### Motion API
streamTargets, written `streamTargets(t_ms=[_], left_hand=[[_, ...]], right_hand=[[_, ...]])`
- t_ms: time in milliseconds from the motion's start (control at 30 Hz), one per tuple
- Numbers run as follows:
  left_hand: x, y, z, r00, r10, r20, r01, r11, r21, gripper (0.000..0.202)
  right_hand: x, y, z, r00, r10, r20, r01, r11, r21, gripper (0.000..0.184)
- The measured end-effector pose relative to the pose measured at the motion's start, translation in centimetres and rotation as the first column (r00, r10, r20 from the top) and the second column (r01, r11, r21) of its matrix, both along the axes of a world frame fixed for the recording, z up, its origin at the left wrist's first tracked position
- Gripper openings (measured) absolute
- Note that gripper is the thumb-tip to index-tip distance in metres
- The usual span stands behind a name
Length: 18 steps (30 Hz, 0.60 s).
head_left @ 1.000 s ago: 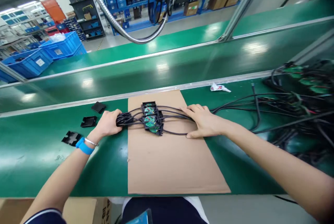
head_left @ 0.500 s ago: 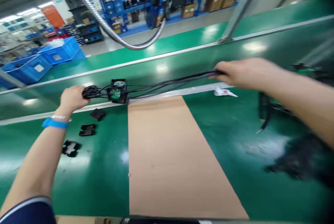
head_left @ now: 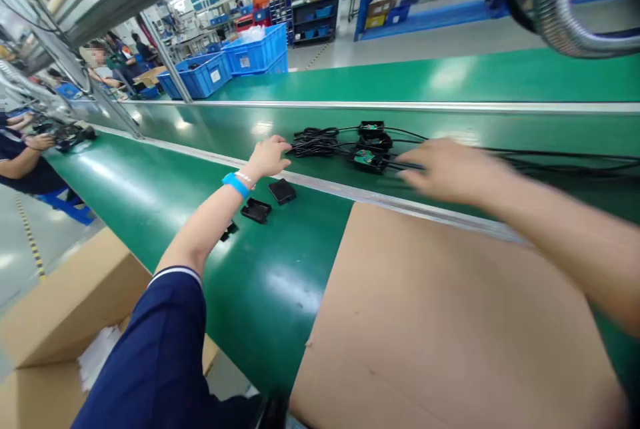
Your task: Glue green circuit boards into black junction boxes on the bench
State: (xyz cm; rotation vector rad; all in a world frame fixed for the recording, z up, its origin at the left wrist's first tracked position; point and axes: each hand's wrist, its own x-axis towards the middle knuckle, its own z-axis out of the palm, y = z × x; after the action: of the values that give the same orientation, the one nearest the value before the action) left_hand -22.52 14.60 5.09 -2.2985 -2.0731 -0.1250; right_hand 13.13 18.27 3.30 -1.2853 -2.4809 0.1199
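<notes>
On the raised green belt lie coiled black cables [head_left: 316, 141]. They run to several small open black boxes [head_left: 369, 160] with green circuit boards inside, and long black cables [head_left: 570, 156] stretch off to the right. My left hand [head_left: 269, 157], a blue band at its wrist, is at the left end of the coil with its fingers stretched out and apart. My right hand [head_left: 445, 166] is blurred just right of the boxes, over the cables, finger and thumb apart. Nearer me rest a black cover [head_left: 283, 191] and a black open shell [head_left: 256, 210]; another piece is partly hidden by my left forearm.
A cardboard sheet [head_left: 430, 309] covers the green bench in front of me. A metal rail [head_left: 400, 201] separates bench and belt. Blue crates [head_left: 255, 52] stand beyond. An open carton [head_left: 65, 309] is at lower left; a co-worker's hands [head_left: 40, 141] handle black parts at far left.
My view has swung left. The cable bundle and boxes now lie on the belt, the left hand has loosened from the coil, and my right hand has come leftward along the cables to the boxes.
</notes>
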Motion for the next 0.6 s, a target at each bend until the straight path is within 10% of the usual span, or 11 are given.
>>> streamTargets(t_ms=[167, 300, 600], left_hand=[[-7.5, -14.7, -1.4, 0.992, 0.071, 0.101, -0.067, 0.997, -0.036, 0.047], [-8.8, -22.9, -4.9, 0.979, 0.121, 0.163, -0.113, 0.992, -0.059, 0.072], [-2.3, -23.2, -7.9, 0.977, 0.101, 0.190, -0.102, 0.995, -0.002, 0.107]], right_hand=[[-17.4, -6.6, -4.4, 0.938, 0.344, -0.034, -0.345, 0.936, -0.061, 0.046], [-22.5, -7.3, -6.2, 0.945, 0.325, -0.024, -0.326, 0.941, -0.089, 0.050], [-23.0, -6.1, -6.8, 0.970, 0.243, -0.020, -0.243, 0.961, -0.132, 0.045]])
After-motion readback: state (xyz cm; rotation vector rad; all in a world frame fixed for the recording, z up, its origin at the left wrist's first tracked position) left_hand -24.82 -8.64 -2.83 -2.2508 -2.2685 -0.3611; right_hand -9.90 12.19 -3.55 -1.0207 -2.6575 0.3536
